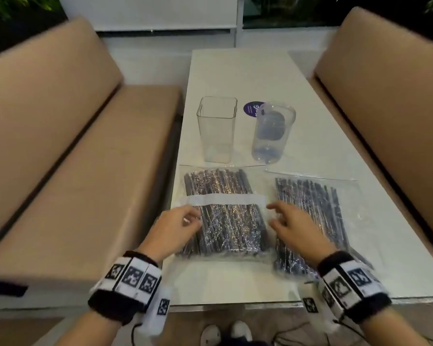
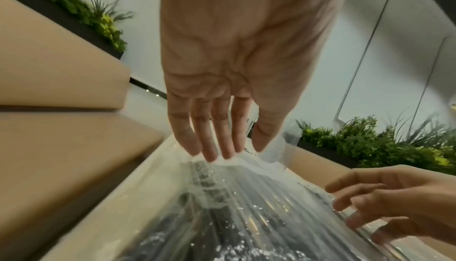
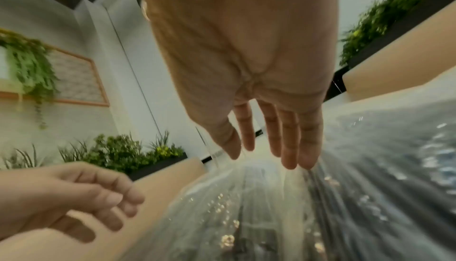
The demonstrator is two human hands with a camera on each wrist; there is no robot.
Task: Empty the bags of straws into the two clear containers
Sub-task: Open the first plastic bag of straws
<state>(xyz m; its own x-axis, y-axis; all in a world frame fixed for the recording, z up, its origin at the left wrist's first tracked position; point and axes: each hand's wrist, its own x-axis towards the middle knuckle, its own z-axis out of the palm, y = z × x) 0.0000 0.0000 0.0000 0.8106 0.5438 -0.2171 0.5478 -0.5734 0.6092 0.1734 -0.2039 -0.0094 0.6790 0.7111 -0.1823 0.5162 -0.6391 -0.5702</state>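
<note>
I think this is a café – soft tan padded bench seats face a long white table, green plants behind.

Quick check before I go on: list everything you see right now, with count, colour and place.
bags of straws: three, clear plastic with dark straws; two overlapping at near left of table, one at near right.
square container: one, clear, empty, upright behind the left bags.
round container: one, clear, upright, right of the square one.
round sticker: one, purple, on the table behind the containers.
table: one, white, between the benches.
benches: two, tan, left and right of the table.
plants: green, along the walls.
wristbands: two, black with white marker tags.
left hand: fingers relaxed, at the nearest bag's left edge.
right hand: fingers relaxed, at its right edge.
</note>
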